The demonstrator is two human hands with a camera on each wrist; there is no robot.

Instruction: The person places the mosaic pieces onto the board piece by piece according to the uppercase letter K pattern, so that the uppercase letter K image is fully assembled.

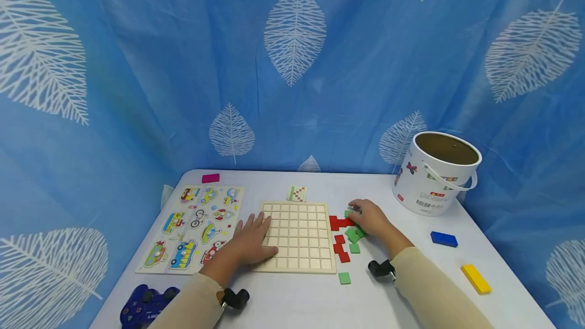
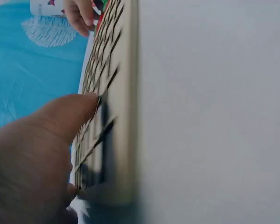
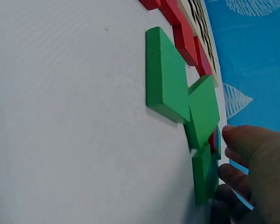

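Your left hand [image 1: 250,241] lies flat, fingers spread, on the wooden grid board's [image 1: 299,237] left edge near the table's front. Just right of the board, your right hand [image 1: 369,217] curls over the green blocks [image 1: 353,236] beside the red ones [image 1: 339,240]. They look light, stiff and smooth; pinch their side edges.
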